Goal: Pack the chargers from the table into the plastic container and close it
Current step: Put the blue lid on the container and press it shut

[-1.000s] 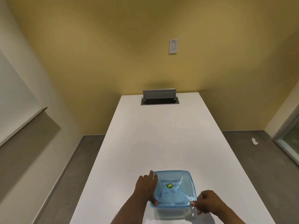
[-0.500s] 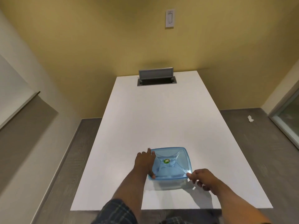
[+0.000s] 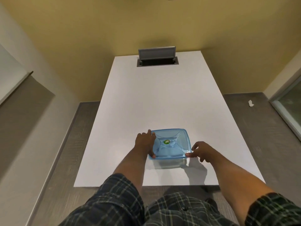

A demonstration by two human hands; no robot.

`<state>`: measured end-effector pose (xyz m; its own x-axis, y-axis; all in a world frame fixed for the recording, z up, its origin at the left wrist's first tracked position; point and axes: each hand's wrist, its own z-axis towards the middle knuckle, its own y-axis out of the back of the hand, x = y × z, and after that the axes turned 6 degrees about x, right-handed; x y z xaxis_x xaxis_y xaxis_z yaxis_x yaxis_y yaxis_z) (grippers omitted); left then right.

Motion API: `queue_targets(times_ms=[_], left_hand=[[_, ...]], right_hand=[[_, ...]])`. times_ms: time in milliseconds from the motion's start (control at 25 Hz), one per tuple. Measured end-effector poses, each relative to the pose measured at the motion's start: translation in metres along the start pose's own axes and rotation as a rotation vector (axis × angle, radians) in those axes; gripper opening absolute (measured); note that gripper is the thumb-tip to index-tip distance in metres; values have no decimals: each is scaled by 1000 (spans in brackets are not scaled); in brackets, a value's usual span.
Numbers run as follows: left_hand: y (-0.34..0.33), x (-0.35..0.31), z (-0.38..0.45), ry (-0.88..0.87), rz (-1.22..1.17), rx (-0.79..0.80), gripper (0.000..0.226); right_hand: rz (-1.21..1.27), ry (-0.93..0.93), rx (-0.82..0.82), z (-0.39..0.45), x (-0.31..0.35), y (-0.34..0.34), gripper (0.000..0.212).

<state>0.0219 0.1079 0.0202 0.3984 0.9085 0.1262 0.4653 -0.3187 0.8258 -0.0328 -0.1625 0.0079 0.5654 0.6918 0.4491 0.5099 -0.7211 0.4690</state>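
A clear plastic container with a translucent blue lid sits near the front of the white table. The lid lies on top and bears a small green sticker. My left hand lies flat along the lid's left edge, thumb at the near left corner. My right hand touches the lid's near right corner with thumb and fingertips, the other fingers spread. No chargers show on the table; the container's contents are too blurred to make out.
An open grey cable hatch is set into the table's far end. Yellow wall behind, grey floor both sides, a scrap of white paper on the floor at right. My plaid sleeves fill the bottom of the view.
The camera has tilted down and pulled back, so the table's near edge and my sleeves now show. Both hands stay at the lid; the right hand's fingers have spread a little.
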Motion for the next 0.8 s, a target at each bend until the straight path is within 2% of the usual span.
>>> queue_targets(times_ms=[200, 320, 480, 800], left_hand=[[-1, 2, -2, -13, 19, 15, 133], [-1, 2, -1, -20, 29, 2, 133], [-3, 4, 4, -32, 40, -18, 129], [-3, 8, 17, -52, 53, -7, 133]], right_hand=[[-670, 172, -107, 8, 28, 14, 116], [-894, 227, -86, 14, 39, 20, 138], [-1038, 211, -59, 16, 55, 24, 149], [-1021, 237, -79, 25, 48, 29, 154]])
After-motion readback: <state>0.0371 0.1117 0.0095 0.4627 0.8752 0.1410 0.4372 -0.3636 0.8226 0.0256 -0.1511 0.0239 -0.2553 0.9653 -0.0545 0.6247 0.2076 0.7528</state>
